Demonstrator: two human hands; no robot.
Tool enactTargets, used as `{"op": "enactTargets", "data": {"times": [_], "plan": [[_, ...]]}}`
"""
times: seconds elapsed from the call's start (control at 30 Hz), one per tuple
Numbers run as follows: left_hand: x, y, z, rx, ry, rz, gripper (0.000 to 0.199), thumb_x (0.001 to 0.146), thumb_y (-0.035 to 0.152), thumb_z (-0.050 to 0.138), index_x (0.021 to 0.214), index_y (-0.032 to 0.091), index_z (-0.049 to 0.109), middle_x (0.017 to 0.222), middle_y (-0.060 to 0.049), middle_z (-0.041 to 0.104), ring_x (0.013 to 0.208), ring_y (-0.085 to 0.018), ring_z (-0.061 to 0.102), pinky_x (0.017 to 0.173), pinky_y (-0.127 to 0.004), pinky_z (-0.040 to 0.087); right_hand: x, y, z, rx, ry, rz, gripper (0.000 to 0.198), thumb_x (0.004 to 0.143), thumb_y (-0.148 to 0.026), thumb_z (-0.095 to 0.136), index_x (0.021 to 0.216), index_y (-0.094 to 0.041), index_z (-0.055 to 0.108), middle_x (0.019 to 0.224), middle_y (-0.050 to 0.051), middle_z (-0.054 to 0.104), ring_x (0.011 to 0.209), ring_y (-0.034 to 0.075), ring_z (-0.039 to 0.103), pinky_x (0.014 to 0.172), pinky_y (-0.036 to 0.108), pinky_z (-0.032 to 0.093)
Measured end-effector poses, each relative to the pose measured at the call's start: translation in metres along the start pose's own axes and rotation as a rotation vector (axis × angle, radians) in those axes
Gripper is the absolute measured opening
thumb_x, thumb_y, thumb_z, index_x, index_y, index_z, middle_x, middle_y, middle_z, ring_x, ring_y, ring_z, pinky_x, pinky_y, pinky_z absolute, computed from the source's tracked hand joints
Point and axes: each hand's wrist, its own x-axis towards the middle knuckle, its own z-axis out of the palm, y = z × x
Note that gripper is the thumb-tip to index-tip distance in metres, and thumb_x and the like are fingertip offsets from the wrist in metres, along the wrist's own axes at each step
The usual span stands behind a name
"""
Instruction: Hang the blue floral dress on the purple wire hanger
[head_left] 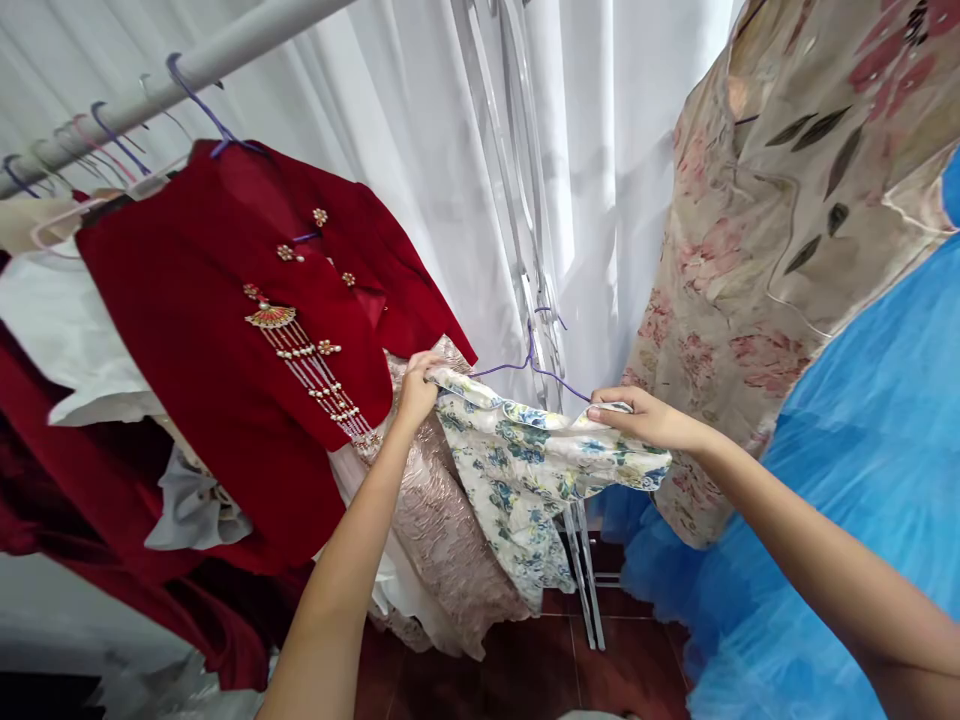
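Between my two hands hangs a white dress [517, 450] with blue, yellow and green flowers. A purple hanger [531, 362] sits inside its neckline, its hook pointing up. My left hand [418, 385] is closed on the dress's left shoulder edge, next to the red jacket. At the other end of the neckline, my right hand [634, 415] pinches the cloth and the hanger's arm, thumb on the near side. The lower part of the dress drops toward the floor.
A red velvet jacket [195, 330] with beaded brooches hangs at left from a white rail [247, 40], in front of a pink textured dress [442, 510]. At right hang a beige floral dress [720, 270] and blue tulle [847, 480]. Metal stand legs [517, 150] rise before white curtains [405, 120].
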Motion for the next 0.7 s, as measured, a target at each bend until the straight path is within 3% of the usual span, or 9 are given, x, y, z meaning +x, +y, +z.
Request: {"op": "enactTargets", "data": {"times": [0.1,0.2,0.27,0.33,0.43,0.5,0.57,0.63,0.7], "plan": [[0.008,0.017,0.011,-0.272,-0.174,-0.082,0.069,0.074,0.014,0.057,0.141,0.024,0.042,0.15,-0.013,0.047,0.125,-0.023,0.059,0.1,-0.037,0.052,-0.018,0.021,-0.006,0.041,0.121,0.019,0.04,0.089,-0.052,0.067,0.116,-0.023,0.072,0.104,0.007,0.07,0.097,0.025,0.063,0.081,0.033,0.05],[-0.013,0.03,0.023,-0.257,-0.251,-0.088,0.057,0.085,0.028,0.059,0.14,0.024,0.045,0.152,-0.012,0.048,0.136,-0.025,0.052,0.111,-0.041,0.044,-0.047,0.053,0.003,0.113,0.307,0.067,0.066,0.083,-0.054,0.074,0.141,-0.029,0.057,0.125,0.008,0.066,0.117,0.029,0.061,0.092,0.035,0.051],[-0.033,0.036,0.03,-0.142,-0.235,-0.089,0.044,0.091,0.037,0.056,0.133,0.021,0.052,0.143,-0.011,0.057,0.133,-0.026,0.053,0.113,-0.041,0.041,-0.065,0.074,0.015,0.155,0.429,0.13,0.056,0.083,-0.06,0.071,0.125,-0.024,0.066,0.114,0.008,0.07,0.109,0.028,0.064,0.088,0.035,0.053],[-0.049,0.043,0.034,-0.037,-0.224,-0.082,0.035,0.095,0.042,0.051,0.119,0.019,0.06,0.122,-0.009,0.068,0.117,-0.026,0.062,0.105,-0.038,0.046,-0.076,0.086,0.023,0.184,0.538,0.204,0.05,0.086,-0.069,0.062,0.091,-0.02,0.07,0.086,0.007,0.069,0.082,0.025,0.064,0.072,0.032,0.053],[-0.056,0.055,0.033,0.059,-0.207,-0.036,0.03,0.099,0.042,0.046,0.104,0.018,0.064,0.093,-0.004,0.07,0.088,-0.021,0.064,0.085,-0.03,0.049,-0.07,0.08,0.018,0.171,0.69,0.218,0.061,0.085,-0.076,0.056,0.059,-0.021,0.052,0.057,0.001,0.051,0.054,0.016,0.044,0.05,0.028,0.039],[-0.052,0.061,0.027,0.086,-0.167,0.007,0.028,0.099,0.039,0.045,0.106,0.018,0.064,0.091,-0.002,0.069,0.083,-0.019,0.062,0.08,-0.027,0.046,-0.055,0.062,0.004,0.15,0.764,0.154,0.062,0.082,-0.077,0.06,0.056,-0.021,0.047,0.053,-0.001,0.044,0.052,0.013,0.038,0.048,0.027,0.033],[-0.046,0.059,0.022,0.094,-0.119,0.016,0.028,0.099,0.037,0.045,0.11,0.019,0.063,0.091,-0.002,0.068,0.083,-0.018,0.061,0.078,-0.026,0.045,-0.036,0.038,-0.005,0.183,0.752,0.091,0.061,0.082,-0.076,0.061,0.061,-0.02,0.052,0.056,-0.001,0.048,0.054,0.013,0.041,0.05,0.025,0.036],[-0.045,0.05,0.022,0.102,-0.087,-0.005,0.027,0.1,0.036,0.043,0.108,0.019,0.063,0.09,-0.003,0.067,0.082,-0.018,0.06,0.076,-0.026,0.044,-0.021,0.011,-0.001,0.217,0.665,0.057,0.062,0.084,-0.078,0.057,0.066,-0.019,0.058,0.059,0.0,0.053,0.056,0.014,0.045,0.052,0.025,0.04],[-0.057,0.037,0.03,0.095,-0.057,-0.054,0.028,0.101,0.036,0.041,0.102,0.018,0.062,0.088,-0.004,0.065,0.082,-0.019,0.059,0.078,-0.028,0.044,-0.016,-0.014,0.024,0.219,0.504,0.032,0.064,0.089,-0.078,0.049,0.07,-0.018,0.062,0.062,0.001,0.057,0.058,0.015,0.05,0.056,0.026,0.044]]}}
